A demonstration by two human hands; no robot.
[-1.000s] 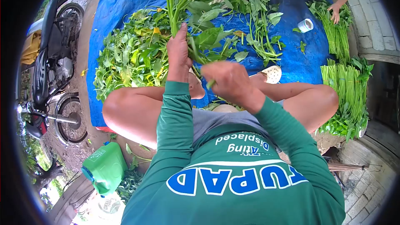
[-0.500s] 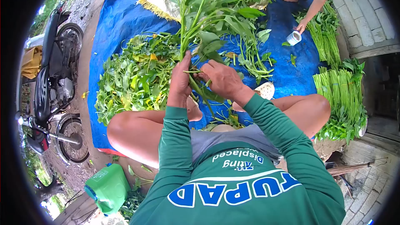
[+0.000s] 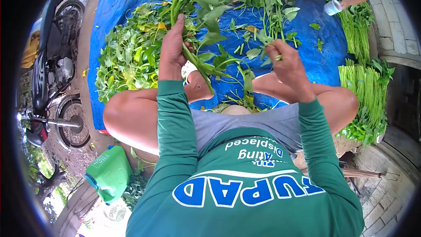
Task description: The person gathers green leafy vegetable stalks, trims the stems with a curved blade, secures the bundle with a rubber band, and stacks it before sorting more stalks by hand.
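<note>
My left hand is closed around a bunch of water spinach, its long stems and leaves reaching up past the top edge and cut ends hanging below the fist. My right hand is well apart from it, above my right shin, with fingers closed on a water spinach stem; a pale stem end pokes out by the fingers. Leaves show beside its fingertips. Between the hands, loose leaves and stem bits lie on the blue tarp.
Loose leaves are heaped in a pile at left. Tied stem bundles lie at right. A co-worker's hand holds a white cup. A motorcycle and green jug stand left.
My right hand has pulled away rightward from the bunch, carrying a stem. My left hand has shifted left and up with the bunch. The co-worker's cup has moved up and right in view.
</note>
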